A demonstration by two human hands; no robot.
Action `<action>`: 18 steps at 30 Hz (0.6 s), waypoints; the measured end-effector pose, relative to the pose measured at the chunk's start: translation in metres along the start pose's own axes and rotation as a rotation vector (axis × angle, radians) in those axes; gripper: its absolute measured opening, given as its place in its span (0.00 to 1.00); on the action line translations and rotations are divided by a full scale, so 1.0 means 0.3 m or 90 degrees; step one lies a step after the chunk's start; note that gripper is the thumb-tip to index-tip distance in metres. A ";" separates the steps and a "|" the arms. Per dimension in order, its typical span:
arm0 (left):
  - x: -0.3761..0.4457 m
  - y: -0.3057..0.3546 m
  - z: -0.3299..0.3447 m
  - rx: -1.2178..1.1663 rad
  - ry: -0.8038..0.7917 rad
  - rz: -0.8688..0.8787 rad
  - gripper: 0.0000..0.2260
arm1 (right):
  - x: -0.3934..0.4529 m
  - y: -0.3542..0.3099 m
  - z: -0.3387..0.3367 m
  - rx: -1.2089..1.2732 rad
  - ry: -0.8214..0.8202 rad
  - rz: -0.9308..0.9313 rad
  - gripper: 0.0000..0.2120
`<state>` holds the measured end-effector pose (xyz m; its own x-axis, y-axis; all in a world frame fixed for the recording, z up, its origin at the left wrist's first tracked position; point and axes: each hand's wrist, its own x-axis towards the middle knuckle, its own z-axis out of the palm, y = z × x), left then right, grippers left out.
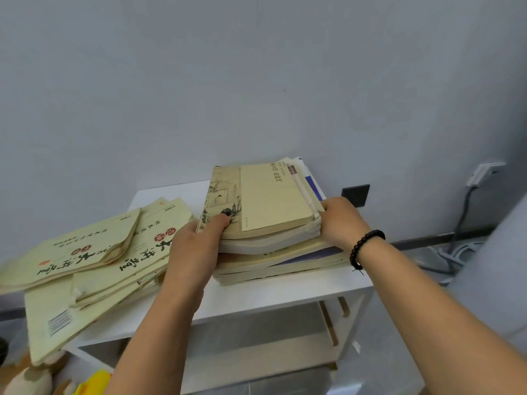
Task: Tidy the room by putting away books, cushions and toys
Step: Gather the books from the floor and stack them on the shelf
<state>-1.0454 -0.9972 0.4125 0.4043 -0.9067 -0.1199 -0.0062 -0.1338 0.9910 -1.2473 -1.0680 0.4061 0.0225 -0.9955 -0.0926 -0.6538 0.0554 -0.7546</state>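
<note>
White shelf unit [273,295] against a grey wall, two lots of books on its top board.

Right side: a stack of books [273,246] lying flat, uneven, edges not lined up, its far end close to the wall; top one is a beige paperback [271,198] with an ink-painting strip down its left part. Left side: a loose spread of pale yellow-green booklets [94,260] with large black calligraphy, overlapping each other at angles; several overhang the top's left and front edges, and the lowest shows a barcode. The two lots sit just beside each other with a narrow gap between. Open compartment under the top board, contents not readable.
</note>
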 end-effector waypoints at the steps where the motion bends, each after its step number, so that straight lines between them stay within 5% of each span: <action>1: -0.002 -0.001 -0.003 0.081 0.031 0.035 0.08 | -0.004 0.000 -0.002 -0.029 0.030 -0.018 0.18; 10: 0.007 -0.033 -0.010 0.557 0.118 0.173 0.21 | -0.028 0.014 -0.013 -0.280 0.106 -0.139 0.27; 18: -0.007 -0.024 -0.035 0.692 0.105 0.181 0.26 | -0.035 -0.012 -0.019 -0.357 0.120 -0.080 0.27</action>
<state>-1.0365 -0.9902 0.4062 0.3773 -0.9064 0.1901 -0.8749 -0.2815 0.3942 -1.2494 -1.0581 0.4134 0.0238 -0.9911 0.1307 -0.9551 -0.0612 -0.2900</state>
